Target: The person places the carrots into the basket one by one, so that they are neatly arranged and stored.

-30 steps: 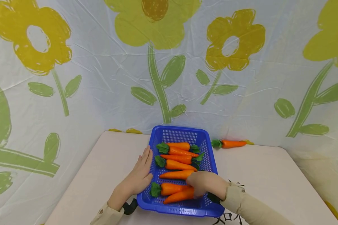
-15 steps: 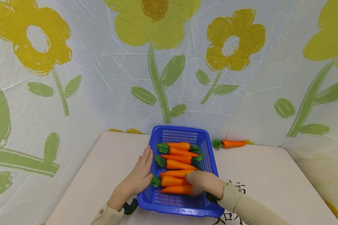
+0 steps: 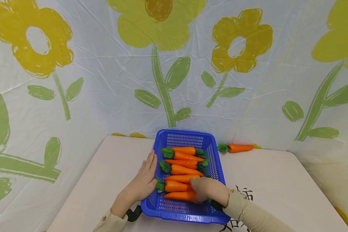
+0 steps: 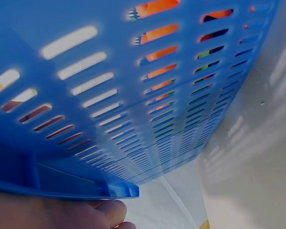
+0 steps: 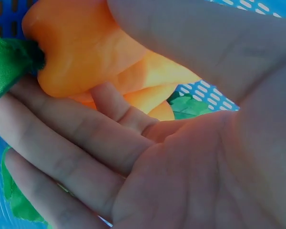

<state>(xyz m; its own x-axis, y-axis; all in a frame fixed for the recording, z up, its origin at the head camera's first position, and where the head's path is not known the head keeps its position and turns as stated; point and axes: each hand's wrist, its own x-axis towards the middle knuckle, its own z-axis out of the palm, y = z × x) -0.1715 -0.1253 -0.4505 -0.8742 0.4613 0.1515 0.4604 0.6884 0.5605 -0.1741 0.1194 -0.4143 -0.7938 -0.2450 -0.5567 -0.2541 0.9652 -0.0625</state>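
Observation:
A blue plastic basket (image 3: 185,217) with slotted walls stands on the table, holding several orange carrots with green leafy tops, laid crosswise in a column. My left hand (image 3: 142,182) lies with straight fingers along the basket's left side; in the left wrist view its fingers (image 4: 109,212) show at the rim. Inside the basket, my right hand (image 3: 207,188) holds the nearest carrot (image 3: 178,196) by its leafy end. The right wrist view shows the thumb over this carrot (image 5: 81,52) and fingers beneath it. Another carrot (image 3: 178,186) lies right beside it, partly covered by the hand.
One more carrot (image 3: 240,148) lies outside the basket at the table's back edge, right of the basket. A flower-printed cloth (image 3: 113,80) hangs behind and beside the pale table (image 3: 266,180). Black printed characters (image 3: 246,194) show near my right sleeve.
My right hand has moved the nearest carrot away from the basket's front, up against its neighbours, and the front carrots now lie closer together. The left hand has stayed put.

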